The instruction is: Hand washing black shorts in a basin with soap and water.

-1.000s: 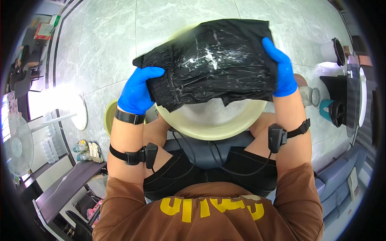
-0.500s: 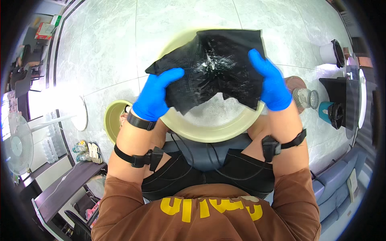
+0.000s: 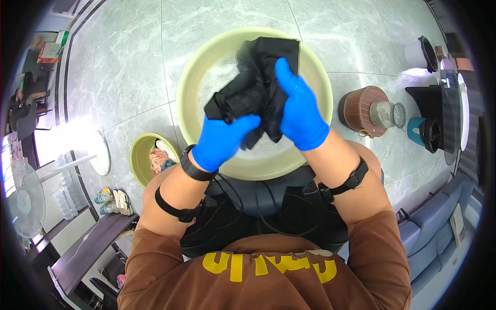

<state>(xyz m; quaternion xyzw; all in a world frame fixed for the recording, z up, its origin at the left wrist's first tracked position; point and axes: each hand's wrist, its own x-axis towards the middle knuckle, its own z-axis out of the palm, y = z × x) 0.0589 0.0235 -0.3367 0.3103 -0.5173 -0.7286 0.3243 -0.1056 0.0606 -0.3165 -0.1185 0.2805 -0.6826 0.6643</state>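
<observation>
A pair of black shorts (image 3: pixel 253 88), bunched and creased, hangs over a large pale-green basin (image 3: pixel 185 111) with sudsy water (image 3: pixel 212 77) inside. At the shorts' lower left, my left hand (image 3: pixel 223 139) in a blue glove grips the cloth, its thumb lying across the front. My right hand (image 3: pixel 302 111), gloved the same way, holds the right side, thumb pointing up along the fabric. Most fingers of both hands are hidden behind the cloth. The two hands are fairly close together, with folds gathered between them.
Left of the basin stands a smaller green tub (image 3: pixel 138 160) with clothes (image 3: pixel 159 159) in it. A brown wooden bucket (image 3: pixel 356 111) is on the right, beside a teal bin (image 3: pixel 415 131). A white standing fan (image 3: pixel 23 201) and a dark bench (image 3: pixel 90 250) are at the left.
Both hands have come closer together, the right moving left and the left moving slightly right and down. The spread shorts are now folded and bunched, showing more of the basin.
</observation>
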